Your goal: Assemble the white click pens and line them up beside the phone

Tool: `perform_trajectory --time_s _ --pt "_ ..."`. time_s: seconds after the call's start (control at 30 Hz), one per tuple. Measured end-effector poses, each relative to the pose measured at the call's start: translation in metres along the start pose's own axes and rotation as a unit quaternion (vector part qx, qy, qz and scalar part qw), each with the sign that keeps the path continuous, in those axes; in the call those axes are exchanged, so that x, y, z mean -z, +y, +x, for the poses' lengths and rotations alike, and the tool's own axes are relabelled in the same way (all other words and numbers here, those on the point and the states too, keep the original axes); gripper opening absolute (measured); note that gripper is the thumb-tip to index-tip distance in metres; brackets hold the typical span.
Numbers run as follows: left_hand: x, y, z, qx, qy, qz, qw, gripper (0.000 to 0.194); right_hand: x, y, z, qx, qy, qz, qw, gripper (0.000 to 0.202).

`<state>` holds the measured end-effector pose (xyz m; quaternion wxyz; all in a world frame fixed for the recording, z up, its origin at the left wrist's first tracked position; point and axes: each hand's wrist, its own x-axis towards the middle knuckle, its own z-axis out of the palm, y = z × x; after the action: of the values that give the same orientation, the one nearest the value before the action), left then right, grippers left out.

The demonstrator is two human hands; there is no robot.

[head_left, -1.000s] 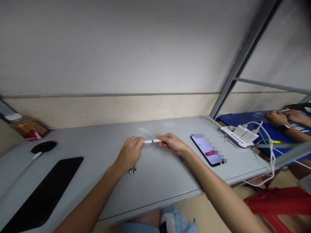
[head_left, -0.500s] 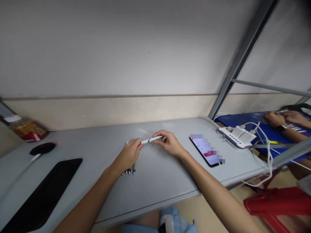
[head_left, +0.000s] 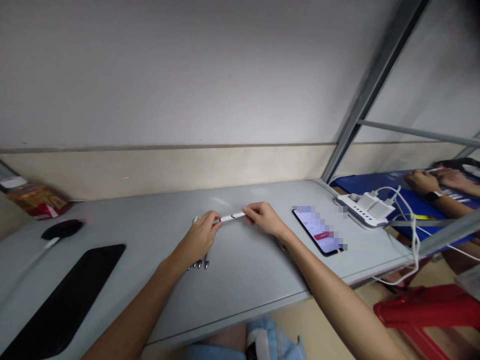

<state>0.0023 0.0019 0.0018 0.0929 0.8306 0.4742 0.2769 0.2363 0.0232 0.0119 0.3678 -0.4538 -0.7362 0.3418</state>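
Note:
A white pen (head_left: 231,217) with a dark band is held level above the desk, stretched between both hands. My left hand (head_left: 203,234) is closed on its left end. The fingers of my right hand (head_left: 262,218) pinch its right end, hiding the tip. Beneath my left hand lie several pens (head_left: 207,261), lined up side by side; only their metal tips and part of one barrel show. Behind my right wrist, a small part of another object (head_left: 280,244) peeks out, too covered to name.
On the grey desk (head_left: 240,280) lie a lit phone (head_left: 318,232), a white power strip (head_left: 362,212) with cables, a black mat (head_left: 71,300), a round black charger (head_left: 62,229) and a bottle (head_left: 35,200). Another person's hands (head_left: 427,182) rest on a blue table. A red stool (head_left: 431,310) stands right.
My right hand has shifted slightly right, and its fingers have closed from a looser hold into a pinch on the pen's end. My left hand has barely moved.

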Motion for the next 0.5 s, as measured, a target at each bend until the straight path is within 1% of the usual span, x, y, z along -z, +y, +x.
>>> perform_trajectory --time_s 0.07,0.1,0.13,0.23,0.27,0.37,0.43,0.5 --pt "0.0001 -0.001 -0.0001 0.004 -0.004 0.004 1.0 0.016 0.0009 0.0002 0.0001 0.043 0.003 0.02 0.999 0.026" --pt "0.0002 -0.0012 -0.0001 0.005 -0.003 0.004 1.0 0.017 0.0012 0.0005 0.0002 0.056 0.01 0.033 0.998 0.023" --pt "0.0004 -0.001 0.0 0.004 0.0 0.002 1.0 0.017 0.0013 0.0009 0.0004 0.055 0.012 0.042 0.998 0.026" --pt "0.0008 0.0009 0.0006 -0.003 0.005 -0.01 1.0 0.016 0.0013 0.0025 0.0006 0.003 -0.012 0.023 1.0 0.029" --pt "0.0009 0.0018 0.0008 -0.004 0.004 -0.011 1.0 0.016 0.0012 0.003 0.0005 -0.004 -0.02 0.014 1.0 0.031" --pt "0.0012 0.0041 0.0014 -0.004 0.0 -0.004 1.0 0.016 0.0008 0.003 0.0003 0.038 -0.009 0.02 0.999 0.019" --pt "0.0018 0.0051 0.0018 -0.001 -0.003 0.002 1.0 0.017 0.0005 0.002 -0.0001 0.05 -0.004 0.029 0.998 0.025" --pt "0.0024 0.0056 0.0022 -0.003 -0.005 0.005 1.0 0.017 0.0002 0.0008 -0.0008 0.036 -0.016 0.008 0.999 0.023"
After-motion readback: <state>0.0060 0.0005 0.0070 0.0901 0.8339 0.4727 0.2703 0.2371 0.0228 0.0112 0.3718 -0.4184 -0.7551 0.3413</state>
